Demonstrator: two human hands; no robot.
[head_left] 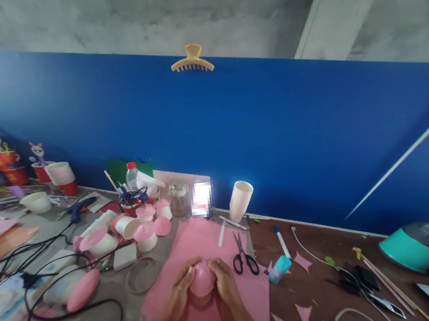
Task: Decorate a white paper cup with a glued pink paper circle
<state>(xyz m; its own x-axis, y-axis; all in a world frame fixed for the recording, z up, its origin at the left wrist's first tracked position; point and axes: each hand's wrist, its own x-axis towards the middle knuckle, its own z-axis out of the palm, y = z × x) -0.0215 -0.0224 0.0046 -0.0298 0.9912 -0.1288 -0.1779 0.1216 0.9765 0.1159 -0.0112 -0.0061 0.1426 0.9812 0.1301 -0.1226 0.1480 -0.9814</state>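
Observation:
Both my hands close around a small cup topped with a pink paper disc [202,279], low in the middle of the head view. My left hand [182,286] wraps its left side, thumb and fingers at the disc's rim. From the right, my right hand [224,280] curls round the cup, fingertips on the disc's edge. Beneath them lies a large pink sheet [187,242]. Black scissors [244,259] rest slightly open on the sheet, to the right of my right hand. A glue bottle [279,269] lies further right. The cup's lower part is partly hidden.
Several cups with pink tops [146,236] stand left of the sheet, near a tape ring [142,275] and a black cable [76,303]. A white cup [241,201] stands by the blue partition [272,124]. Pink scraps [304,314] and a teal object [411,247] are at right.

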